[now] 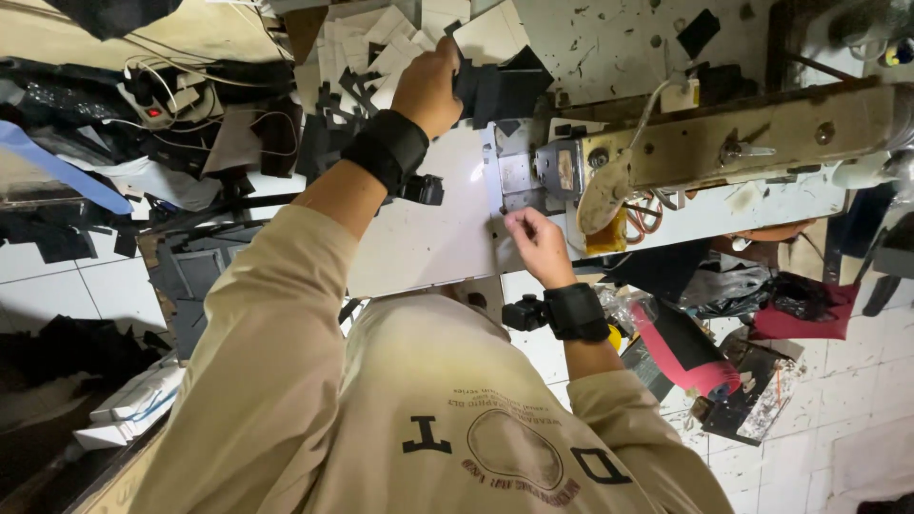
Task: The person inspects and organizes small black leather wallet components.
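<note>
Your left hand (428, 88), at upper centre of the frame, has its grip pinched on a black piece (495, 90) above a heap of cut pieces (367, 57). Your right hand (538, 246) rests on the white bench (428, 238) at centre, fingers curled together, just beside the sewing machine (724, 143).

Black flat cut piece (495, 90): dark, angular, stiff sheet material, held tilted above the far part of the white counter (419, 238), partly overlapping a heap of similar black and pale cut pieces (367, 57). Its lower edge hangs free, clear of the counter surface.
</note>
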